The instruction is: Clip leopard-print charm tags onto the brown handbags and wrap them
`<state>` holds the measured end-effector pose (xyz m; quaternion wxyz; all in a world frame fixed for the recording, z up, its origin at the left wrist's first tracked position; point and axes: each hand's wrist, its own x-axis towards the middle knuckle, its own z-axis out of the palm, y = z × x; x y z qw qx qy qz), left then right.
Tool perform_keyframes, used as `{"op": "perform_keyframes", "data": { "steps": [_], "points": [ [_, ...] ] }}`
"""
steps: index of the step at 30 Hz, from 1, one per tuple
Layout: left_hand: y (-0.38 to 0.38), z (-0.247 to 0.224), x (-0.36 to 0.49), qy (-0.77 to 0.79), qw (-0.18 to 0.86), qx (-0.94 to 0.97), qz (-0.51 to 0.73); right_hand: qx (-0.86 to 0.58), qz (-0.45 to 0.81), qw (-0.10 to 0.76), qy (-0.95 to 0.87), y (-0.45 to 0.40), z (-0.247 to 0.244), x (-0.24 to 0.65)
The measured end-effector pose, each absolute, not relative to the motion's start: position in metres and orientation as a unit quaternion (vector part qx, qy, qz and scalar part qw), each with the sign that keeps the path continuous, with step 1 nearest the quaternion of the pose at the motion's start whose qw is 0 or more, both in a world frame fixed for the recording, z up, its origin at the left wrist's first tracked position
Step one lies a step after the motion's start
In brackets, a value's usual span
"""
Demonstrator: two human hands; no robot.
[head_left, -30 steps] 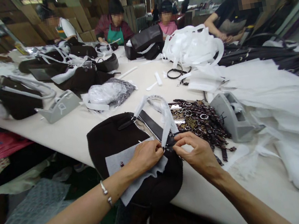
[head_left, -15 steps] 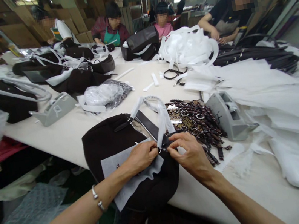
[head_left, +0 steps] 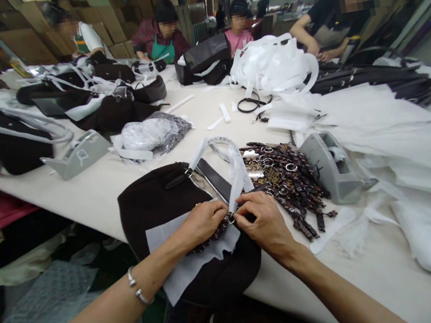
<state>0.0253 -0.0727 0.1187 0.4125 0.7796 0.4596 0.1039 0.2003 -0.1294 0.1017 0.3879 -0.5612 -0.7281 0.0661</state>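
Observation:
A dark brown handbag lies at the table's front edge, its white-wrapped handle standing up in a loop. A pale sheet is spread over the bag's near side. My left hand is closed in a pinch by a small metal ring at the handle's base. Beneath its fingers shows a dark patterned strap, partly hidden. From the right, my right hand is closed with thumb and forefinger pinching at that ring.
Beside the bag lies a heap of patterned straps with rings. Grey tape dispensers stand right and left of it. White sheets, a tangle of white strips and more dark bags cover the table. Several people work across from me.
My right hand has shifted slightly left, bringing its fingertips to the ring by my left hand. More of the patterned strap now shows below my left hand.

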Motion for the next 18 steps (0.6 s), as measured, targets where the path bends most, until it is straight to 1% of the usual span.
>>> {"op": "perform_keyframes", "data": {
  "steps": [3, 6, 10, 14, 18],
  "points": [
    [-0.069, 0.115, 0.022, 0.448, 0.382, 0.798, 0.129, -0.563, 0.078, 0.385, -0.727, -0.129, 0.101, 0.202],
    [-0.068, 0.11, 0.019, 0.471, 0.357, 0.793, 0.147, -0.559, 0.082, 0.376, -0.734, -0.128, 0.106, 0.205],
    [-0.069, 0.115, 0.015, 0.473, 0.364, 0.781, 0.184, -0.535, 0.098, 0.405, -0.735, -0.123, 0.116, 0.207],
    [-0.069, 0.129, 0.013, 0.42, 0.383, 0.785, 0.245, -0.51, 0.205, 0.405, -0.731, -0.116, 0.119, 0.2],
    [-0.067, 0.137, 0.009, 0.392, 0.418, 0.78, 0.253, -0.5, 0.328, 0.417, -0.684, -0.112, 0.116, 0.195]
  ]
}}
